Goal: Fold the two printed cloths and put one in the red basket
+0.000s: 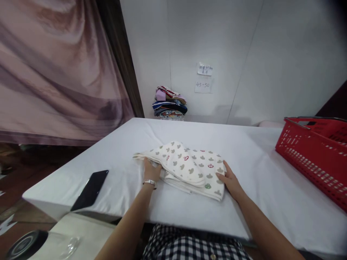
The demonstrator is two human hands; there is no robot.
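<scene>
A folded white cloth (195, 166) printed with grey, red and green mushrooms lies in front of me, its upper left part turned over at a slant. At its left end, my left hand (151, 171) is closed on the edge of the upper fold, with the fingertips hidden by the fabric. A silvery bracelet circles that wrist. My right hand (231, 180) rests against the right edge of the cloth. Its thumb touches the top of the fabric and the fingers are spread apart from it.
A white-covered table (119, 144) supports the cloth. A black phone (90, 189) lies near the front left edge, and a red plastic basket (311, 155) stands at right. Folded fabrics (170, 104) are stacked by the back wall. At lower left is a clear lidded container (58, 245).
</scene>
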